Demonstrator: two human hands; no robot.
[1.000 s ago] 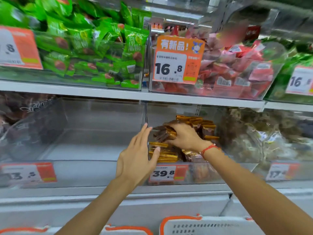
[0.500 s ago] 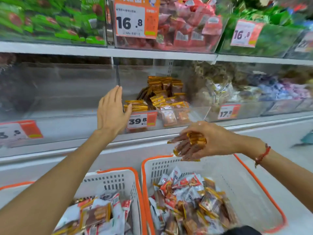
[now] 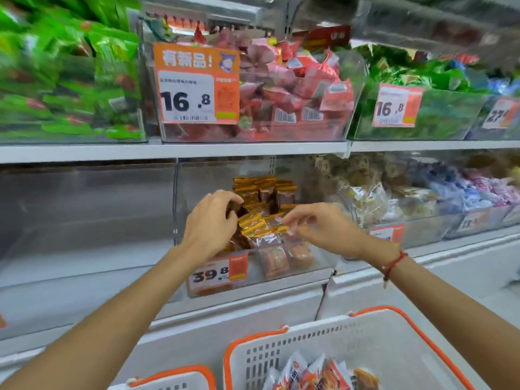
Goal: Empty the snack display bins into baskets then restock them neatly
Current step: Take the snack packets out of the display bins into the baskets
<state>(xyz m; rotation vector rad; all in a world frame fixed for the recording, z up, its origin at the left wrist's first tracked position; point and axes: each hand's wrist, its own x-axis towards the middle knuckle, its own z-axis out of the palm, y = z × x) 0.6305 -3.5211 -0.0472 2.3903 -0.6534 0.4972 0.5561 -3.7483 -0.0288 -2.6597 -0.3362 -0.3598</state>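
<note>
From my remote seat I judged the job to be mid-way through the emptying stage: the clear bin (image 3: 315,260) at the centre of the frame held only a small heap of gold-edged snack packets (image 3: 264,204), piled toward its back and centre, while the white basket with orange rim (image 3: 394,347) at the lower right already carried some packets.

The relation that mattered was this: the heap lay directly ahead of both hands and slightly above them in the frame, between the two, with the stacked packets at the back standing roughly upright and the loose ones in front lying flat. The left hand (image 3: 211,226) was the nearer; its fingers were curled over the left flank of the heap, touching packets, and I read that as a grip on several. The right hand (image 3: 323,226) came in from the right with fingers narrow and bent, tips at a loose front packet (image 3: 277,222); motion blur kept me from telling whether it pinched one or merely touched.

The basket sat below and toward me, so I judged the coming move to be a scoop back and down. A price tag reading 39.8 (image 3: 218,273) hung on the bin front, below the left wrist.
</note>
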